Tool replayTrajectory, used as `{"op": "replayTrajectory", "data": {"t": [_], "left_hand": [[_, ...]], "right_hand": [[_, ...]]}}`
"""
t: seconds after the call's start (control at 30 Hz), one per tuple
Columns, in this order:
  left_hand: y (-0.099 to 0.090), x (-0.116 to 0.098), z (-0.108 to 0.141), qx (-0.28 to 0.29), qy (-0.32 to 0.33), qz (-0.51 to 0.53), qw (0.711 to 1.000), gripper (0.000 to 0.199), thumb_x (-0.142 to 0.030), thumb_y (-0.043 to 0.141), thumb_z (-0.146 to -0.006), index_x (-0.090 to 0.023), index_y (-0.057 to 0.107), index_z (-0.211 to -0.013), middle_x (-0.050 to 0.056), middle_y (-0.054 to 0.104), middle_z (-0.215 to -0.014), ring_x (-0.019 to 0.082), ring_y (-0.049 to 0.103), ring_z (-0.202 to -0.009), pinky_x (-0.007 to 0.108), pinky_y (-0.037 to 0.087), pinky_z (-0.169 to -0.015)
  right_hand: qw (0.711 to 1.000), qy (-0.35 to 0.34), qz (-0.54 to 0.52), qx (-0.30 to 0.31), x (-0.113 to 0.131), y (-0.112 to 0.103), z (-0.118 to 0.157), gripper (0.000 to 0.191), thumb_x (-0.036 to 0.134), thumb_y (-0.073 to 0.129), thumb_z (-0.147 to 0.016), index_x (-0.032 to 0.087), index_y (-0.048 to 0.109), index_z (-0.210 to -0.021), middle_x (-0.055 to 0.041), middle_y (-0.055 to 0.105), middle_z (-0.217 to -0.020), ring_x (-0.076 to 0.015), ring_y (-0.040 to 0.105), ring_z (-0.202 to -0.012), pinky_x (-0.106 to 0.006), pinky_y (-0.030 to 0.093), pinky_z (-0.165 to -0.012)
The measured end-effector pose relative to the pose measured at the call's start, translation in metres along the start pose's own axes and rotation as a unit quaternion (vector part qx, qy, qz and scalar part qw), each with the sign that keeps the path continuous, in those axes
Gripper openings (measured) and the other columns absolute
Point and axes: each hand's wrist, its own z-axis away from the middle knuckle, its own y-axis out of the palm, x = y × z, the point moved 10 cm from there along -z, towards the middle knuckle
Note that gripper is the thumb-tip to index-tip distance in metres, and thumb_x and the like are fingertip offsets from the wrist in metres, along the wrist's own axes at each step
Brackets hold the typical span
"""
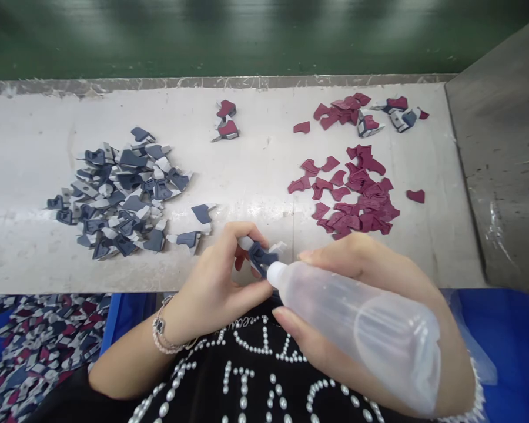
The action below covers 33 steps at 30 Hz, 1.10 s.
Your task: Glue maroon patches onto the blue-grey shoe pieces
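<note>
Between its thumb and fingers, my left hand [220, 276] grips a small dark blue and light grey plastic part [260, 254]. My right hand [361, 282] is wrapped round a translucent squeeze bottle [357, 323], tilted with its white tip at the part's recess. Whether the tip touches the part I cannot tell. To the left lies a heap of similar blue and grey parts [130, 202], with a couple of loose ones close to my left hand. Maroon flat pieces [361, 194] are scattered beyond my right hand.
Two joined parts with maroon faces [227, 120] stand at the back of the white table [255, 188]. Several more sit at the back right near maroon pieces. A blue bin [114, 323] full of mixed parts is at lower left. A metal panel [502, 153] bounds the right side.
</note>
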Motion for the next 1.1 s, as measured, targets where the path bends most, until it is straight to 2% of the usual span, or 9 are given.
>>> {"op": "replayTrajectory", "data": {"t": [0.1,0.27,0.37,0.5,0.63,0.77,0.93,1.1], "left_hand": [[0.002,0.000,0.000,0.012,0.001,0.000,1.000,0.049,-0.014,0.071,-0.074,-0.027,0.044,-0.113,0.000,0.057,-0.104,0.011,0.057,-0.073,0.025,0.048,-0.058],[-0.004,0.000,-0.001,-0.009,0.000,-0.006,1.000,0.044,-0.015,0.071,-0.077,-0.026,0.046,-0.111,0.000,0.056,-0.102,0.008,0.052,-0.067,0.023,0.046,-0.060],[-0.004,0.001,0.000,-0.004,-0.002,-0.013,1.000,0.047,-0.013,0.072,-0.075,-0.026,0.045,-0.111,0.000,0.056,-0.101,0.008,0.051,-0.066,0.022,0.046,-0.058],[-0.004,0.001,0.000,0.000,-0.005,-0.034,0.999,0.051,-0.010,0.073,-0.071,-0.026,0.045,-0.111,0.000,0.055,-0.099,0.009,0.051,-0.065,0.021,0.044,-0.054],[-0.004,0.003,0.000,-0.001,-0.010,-0.019,1.000,0.049,-0.010,0.073,-0.072,-0.025,0.045,-0.110,0.000,0.055,-0.096,0.007,0.049,-0.061,0.021,0.044,-0.053],[-0.003,0.004,-0.001,0.005,-0.018,-0.029,0.999,0.050,-0.007,0.071,-0.071,-0.025,0.045,-0.109,0.000,0.055,-0.098,0.006,0.049,-0.061,0.020,0.043,-0.053],[-0.006,0.000,-0.002,-0.007,-0.006,-0.053,0.999,0.049,-0.008,0.072,-0.071,-0.024,0.046,-0.109,0.000,0.055,-0.098,0.006,0.051,-0.061,0.020,0.045,-0.054],[-0.007,-0.002,-0.002,-0.010,0.005,-0.081,0.997,0.048,-0.009,0.072,-0.072,-0.022,0.046,-0.110,0.001,0.057,-0.097,0.006,0.052,-0.061,0.021,0.045,-0.054]], "right_hand": [[0.999,-0.008,-0.014,-0.032,0.002,-0.007,0.000,0.025,0.021,0.070,-0.077,0.022,0.049,-0.092,0.0098,0.059,-0.067,-0.0048,0.058,-0.050,-0.013,0.048,-0.044],[1.000,0.012,0.010,0.019,-0.003,0.002,0.003,0.032,0.028,0.074,-0.075,0.024,0.042,-0.079,0.0096,0.059,-0.064,-0.0065,0.058,-0.049,-0.015,0.046,-0.040],[0.999,-0.006,0.049,-0.004,0.001,-0.002,0.004,0.026,0.035,0.069,-0.080,0.025,0.046,-0.083,0.0055,0.063,-0.069,-0.0117,0.063,-0.055,-0.020,0.049,-0.042],[0.998,-0.006,0.054,-0.012,0.001,-0.004,0.004,0.021,0.035,0.068,-0.082,0.027,0.049,-0.089,0.0038,0.065,-0.071,-0.0156,0.064,-0.056,-0.026,0.050,-0.044],[0.996,-0.001,0.087,0.025,-0.002,-0.001,0.008,0.028,0.036,0.071,-0.077,0.026,0.045,-0.080,0.0045,0.062,-0.066,-0.0145,0.061,-0.050,-0.027,0.048,-0.041],[0.996,0.008,0.076,0.051,-0.004,0.002,0.010,0.026,0.036,0.071,-0.077,0.026,0.047,-0.082,0.0067,0.059,-0.061,-0.0119,0.055,-0.041,-0.027,0.043,-0.036],[0.995,0.004,0.084,0.045,-0.003,0.000,0.010,0.025,0.039,0.070,-0.078,0.025,0.050,-0.084,0.0050,0.062,-0.065,-0.0127,0.059,-0.047,-0.025,0.046,-0.038],[0.998,0.017,0.061,0.021,-0.006,-0.009,0.008,0.026,0.031,0.075,-0.076,0.025,0.052,-0.086,0.0071,0.064,-0.067,-0.0092,0.062,-0.049,-0.019,0.046,-0.039]]}}
